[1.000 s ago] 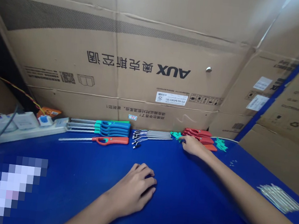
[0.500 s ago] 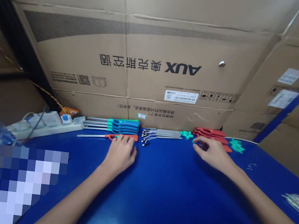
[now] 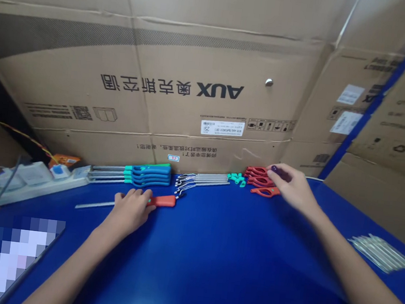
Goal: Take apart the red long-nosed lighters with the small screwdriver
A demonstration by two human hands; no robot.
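My left hand (image 3: 133,210) is closed over the middle of a red-handled lighter (image 3: 163,200), whose metal rod points left on the blue table. My right hand (image 3: 288,184) pinches a small dark purple object (image 3: 274,169) above the right end of a stack of red handle parts (image 3: 258,178). Small green pieces (image 3: 236,178) lie left of that stack. Further left are metal rods with wires (image 3: 208,179). Blue-handled lighters (image 3: 150,175) are piled behind my left hand.
A white power strip (image 3: 63,184) with plugs runs along the left back. Cardboard (image 3: 189,136) stands behind the table (image 3: 203,269). Thin pale rods (image 3: 383,253) lie at the right. A pixelated patch covers the lower left.
The view has turned to the right. My left hand has brought the red-handled lighter nearer, away from the blue ones. My right hand has moved up and back with the purple object.
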